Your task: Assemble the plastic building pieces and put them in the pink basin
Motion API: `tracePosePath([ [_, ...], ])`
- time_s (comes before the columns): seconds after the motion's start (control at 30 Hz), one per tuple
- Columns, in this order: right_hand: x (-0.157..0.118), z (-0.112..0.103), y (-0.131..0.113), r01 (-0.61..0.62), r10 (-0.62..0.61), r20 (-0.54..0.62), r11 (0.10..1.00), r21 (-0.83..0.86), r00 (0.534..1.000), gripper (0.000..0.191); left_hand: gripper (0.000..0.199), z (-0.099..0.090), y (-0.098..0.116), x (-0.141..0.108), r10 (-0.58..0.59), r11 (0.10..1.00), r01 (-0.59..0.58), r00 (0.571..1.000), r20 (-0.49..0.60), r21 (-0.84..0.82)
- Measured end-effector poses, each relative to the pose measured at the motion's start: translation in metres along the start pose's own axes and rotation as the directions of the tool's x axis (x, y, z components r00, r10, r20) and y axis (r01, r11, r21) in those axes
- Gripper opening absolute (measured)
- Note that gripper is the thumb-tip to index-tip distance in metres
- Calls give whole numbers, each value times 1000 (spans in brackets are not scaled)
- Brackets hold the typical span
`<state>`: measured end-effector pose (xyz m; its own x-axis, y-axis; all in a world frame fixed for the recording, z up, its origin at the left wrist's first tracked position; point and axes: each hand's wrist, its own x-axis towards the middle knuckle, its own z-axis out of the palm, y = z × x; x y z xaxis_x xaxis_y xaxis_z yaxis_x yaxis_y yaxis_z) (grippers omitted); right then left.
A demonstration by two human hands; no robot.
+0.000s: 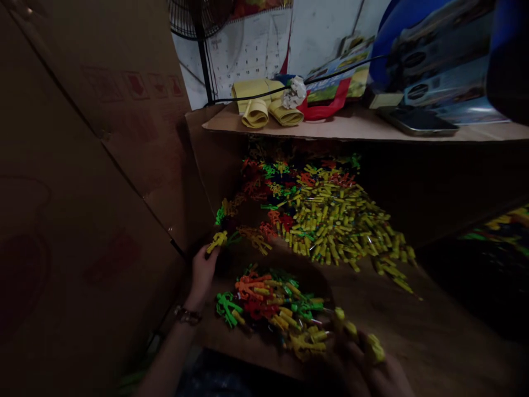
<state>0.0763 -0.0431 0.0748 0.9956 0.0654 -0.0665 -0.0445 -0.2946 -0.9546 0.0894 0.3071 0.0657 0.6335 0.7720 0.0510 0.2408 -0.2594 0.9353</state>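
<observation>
My left hand (203,270) pinches a small yellow plastic toy figure (217,241) beside the cardboard wall, above the table. My right hand (367,353) is at the lower right, at the edge of a mixed heap. Yellow wraps cover some of its fingertips. Shadow and blur hide whether it grips anything. In the near heap lie orange figures (250,286), green figures (226,309) and yellow figures (308,343), mixed with short yellow tubes (285,317). Behind it spreads a large pile of yellow tubes (330,220), with more coloured figures (275,187) at its back left.
A tall cardboard sheet (103,193) walls off the left. Over the piles runs a cardboard shelf (351,129) bearing yellow rolled sheets (256,113), crumpled white paper (294,92) and a phone (417,121). A fan (200,16) and a calendar (252,49) are behind.
</observation>
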Motion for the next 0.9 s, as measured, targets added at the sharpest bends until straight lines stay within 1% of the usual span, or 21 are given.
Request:
tracePosePath([
  [0.03, 1, 9, -6, -70, 69, 12, 995, 78, 998, 39, 31, 2, 5, -7, -13, 998, 13, 1000, 0, -57],
  [0.07, 2, 18, -13, -117, 111, 50, 982, 146, 993, 42, 33, 4, 11, -14, -34, 991, 36, 999, 14, -125],
  [0.1, 2, 26, -20, -140, 122, 98, 970, 199, 988, 44, 36, 5, 18, -23, -69, 972, 79, 996, 50, -219],
  [0.13, 3, 34, -27, -141, 109, 145, 961, 238, 983, 46, 39, 7, 26, -32, -111, 932, 143, 987, 112, -333],
  [0.17, 2, 40, -34, -125, 78, 184, 957, 261, 980, 48, 44, 9, 33, -41, -152, 863, 225, 970, 192, -452],
  [0.2, 2, 46, -41, -96, 39, 210, 959, 268, 977, 48, 49, 11, 41, -51, -181, 771, 314, 942, 282, -554],
  [0.23, 2, 52, -48, -56, -6, 229, 963, 264, 973, 47, 53, 13, 49, -61, -197, 681, 393, 911, 362, -618],
  [0.27, 1, 57, -54, -13, -50, 238, 966, 258, 970, 44, 53, 14, 56, -70, -206, 614, 454, 882, 423, -646],
  [0.3, 0, 61, -59, 26, -87, 237, 968, 251, 968, 41, 51, 16, 63, -79, -213, 583, 493, 860, 464, -646],
  [0.37, -2, 69, -64, 97, -150, 219, 967, 238, 964, 35, 47, 18, 75, -94, -229, 555, 552, 821, 524, -622],
  [0.4, -3, 72, -65, 133, -179, 190, 964, 232, 965, 33, 47, 19, 80, -100, -236, 547, 573, 805, 544, -610],
  [0.47, -5, 75, -64, 192, -218, 126, 963, 188, 968, 28, 51, 20, 85, -108, -250, 544, 593, 790, 559, -594],
  [0.5, -7, 75, -62, 211, -227, 93, 965, 154, 970, 26, 52, 21, 86, -111, -254, 554, 591, 791, 557, -586],
  [0.6, -14, 72, -61, 205, -206, 21, 977, 55, 978, 25, 48, 22, 82, -116, -226, 623, 539, 818, 529, -567],
  [0.67, -18, 70, -63, 200, -199, -4, 980, 3, 980, 27, 42, 22, 77, -118, -176, 680, 484, 837, 517, -551],
  [0.77, -25, 68, -67, 245, -246, -7, 966, -81, 969, 30, 37, 19, 73, -120, -114, 779, 393, 854, 507, -488],
  [0.83, -29, 66, -68, 291, -295, -22, 949, -119, 955, 30, 34, 15, 71, -118, -70, 841, 329, 854, 515, -431],
  [0.87, -30, 65, -68, 310, -316, -29, 942, -128, 948, 30, 32, 12, 71, -117, -51, 861, 305, 848, 527, -407],
  [0.9, -30, 64, -68, 319, -325, -30, 939, -131, 945, 30, 32, 10, 70, -116, -41, 870, 301, 833, 552, -391],
])
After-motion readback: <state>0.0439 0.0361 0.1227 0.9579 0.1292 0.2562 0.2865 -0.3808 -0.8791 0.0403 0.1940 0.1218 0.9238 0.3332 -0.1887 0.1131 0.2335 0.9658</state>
